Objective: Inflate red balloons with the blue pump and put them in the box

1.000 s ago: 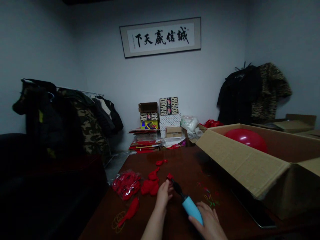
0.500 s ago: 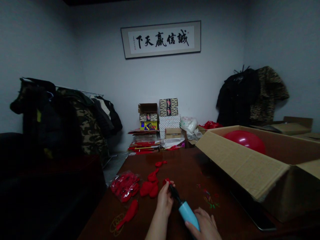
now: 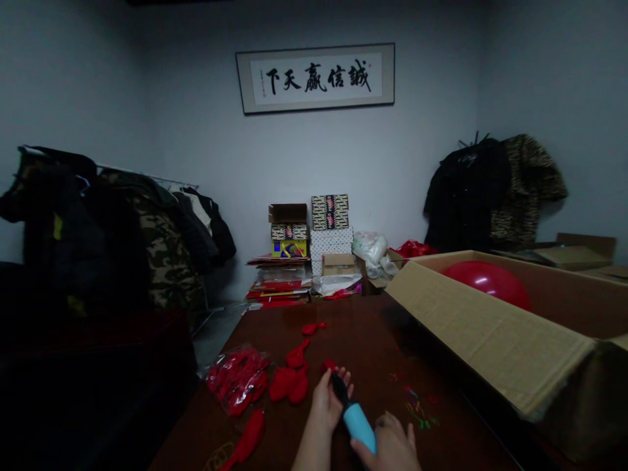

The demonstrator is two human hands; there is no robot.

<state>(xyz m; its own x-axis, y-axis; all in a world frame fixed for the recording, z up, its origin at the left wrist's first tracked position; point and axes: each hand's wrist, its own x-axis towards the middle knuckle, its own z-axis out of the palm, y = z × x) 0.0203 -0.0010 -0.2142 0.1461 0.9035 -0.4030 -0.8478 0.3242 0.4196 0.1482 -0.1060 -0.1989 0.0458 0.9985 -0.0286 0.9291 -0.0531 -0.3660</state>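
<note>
My left hand (image 3: 326,402) is closed round the black nozzle of a balloon pump, at the neck of a deflated red balloon (image 3: 328,365). How far the neck sits over the nozzle is hidden by the fingers. The light blue balloon pump (image 3: 360,426) points away and slightly left. My right hand (image 3: 392,445) grips its near end. Left of my hands lie more limp red balloons (image 3: 288,384), a single one (image 3: 251,437) nearer me, and a clear bag of red balloons (image 3: 239,379).
An open cardboard box (image 3: 490,333) stands on the right with an inflated red balloon (image 3: 488,282) inside. Small coloured bits (image 3: 417,412) lie on the dark table (image 3: 363,327) right of the pump. Yellow rings (image 3: 218,456) lie at the near left. Stacked boxes (image 3: 331,248) stand beyond the table.
The view has shifted a little, so the table items appear lower. My left hand and the pump's nozzle sit lower and slightly right; the pump stands more upright in view, with my right hand further left.
</note>
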